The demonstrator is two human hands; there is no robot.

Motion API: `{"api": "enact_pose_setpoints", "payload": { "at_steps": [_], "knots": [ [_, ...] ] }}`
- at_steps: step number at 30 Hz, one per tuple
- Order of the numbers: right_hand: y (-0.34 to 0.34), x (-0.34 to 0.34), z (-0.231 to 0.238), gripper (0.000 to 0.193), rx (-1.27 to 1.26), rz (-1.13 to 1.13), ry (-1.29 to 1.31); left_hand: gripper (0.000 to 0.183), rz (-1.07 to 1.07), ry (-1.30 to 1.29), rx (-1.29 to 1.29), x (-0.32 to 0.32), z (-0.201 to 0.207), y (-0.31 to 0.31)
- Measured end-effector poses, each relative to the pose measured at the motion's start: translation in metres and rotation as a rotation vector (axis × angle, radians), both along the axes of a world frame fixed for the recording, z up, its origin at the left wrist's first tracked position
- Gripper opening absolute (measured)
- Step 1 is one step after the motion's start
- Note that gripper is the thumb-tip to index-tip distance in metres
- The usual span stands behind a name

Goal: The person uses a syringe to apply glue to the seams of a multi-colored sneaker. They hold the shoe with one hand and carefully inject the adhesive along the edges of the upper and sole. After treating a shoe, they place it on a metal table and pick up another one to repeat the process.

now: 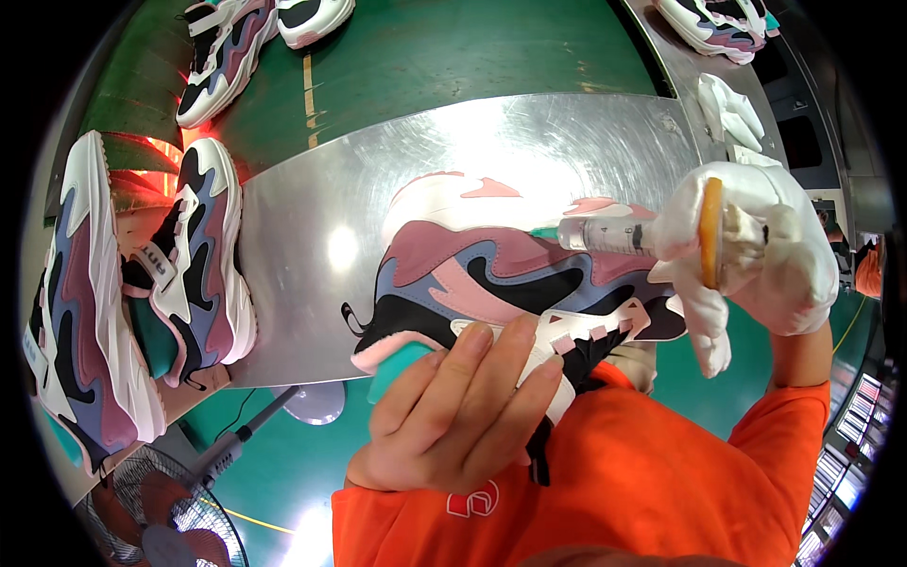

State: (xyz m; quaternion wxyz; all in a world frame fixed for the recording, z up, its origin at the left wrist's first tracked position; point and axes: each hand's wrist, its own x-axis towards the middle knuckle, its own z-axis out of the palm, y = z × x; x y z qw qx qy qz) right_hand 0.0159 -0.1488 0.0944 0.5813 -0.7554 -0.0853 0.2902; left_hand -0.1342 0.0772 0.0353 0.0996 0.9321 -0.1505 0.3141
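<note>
A sneaker (501,283) in mauve, pink, blue and black lies on its side over the metal plate, its white sole turned away from me. My bare left hand (458,411) grips it at the tongue and laces, fingers laid over the white eyelet strip. In a white glove, my right hand (746,255) is closed around a clear syringe (605,234) with an orange-yellow flange. The syringe's green tip touches or nearly touches the seam between the mauve upper and the sole. The glove hides most of the plunger.
A shiny metal plate (302,227) bridges the front of a green conveyor belt (453,57). Matching sneakers (203,255) stand at the left beside a red glow, with others farther back. A crumpled white cloth (729,111) lies at right. Below left is a fan (161,515).
</note>
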Motion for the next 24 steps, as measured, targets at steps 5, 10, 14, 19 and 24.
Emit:
{"api": "enact_pose_setpoints", "payload": {
  "at_steps": [5, 10, 14, 19, 24],
  "knots": [
    [-0.004, 0.004, 0.004, 0.078, -0.011, 0.027, -0.022, 0.012, -0.013, -0.032, 0.019, 0.002, -0.002, 0.002],
    [-0.011, 0.007, 0.008, 0.079, -0.009, 0.032, -0.036, 0.022, 0.004, 0.035, 0.011, -0.004, -0.003, 0.002],
    [-0.017, 0.008, 0.01, 0.08, -0.004, 0.039, -0.045, 0.014, 0.019, 0.038, -0.005, -0.002, 0.0, -0.001],
    [-0.026, 0.006, 0.014, 0.082, 0.009, 0.043, -0.052, 0.019, 0.038, 0.09, -0.028, -0.002, 0.006, -0.005],
    [-0.032, 0.007, 0.017, 0.083, 0.039, 0.06, -0.051, 0.018, 0.05, 0.096, -0.038, -0.002, 0.008, -0.007]
  ]
}}
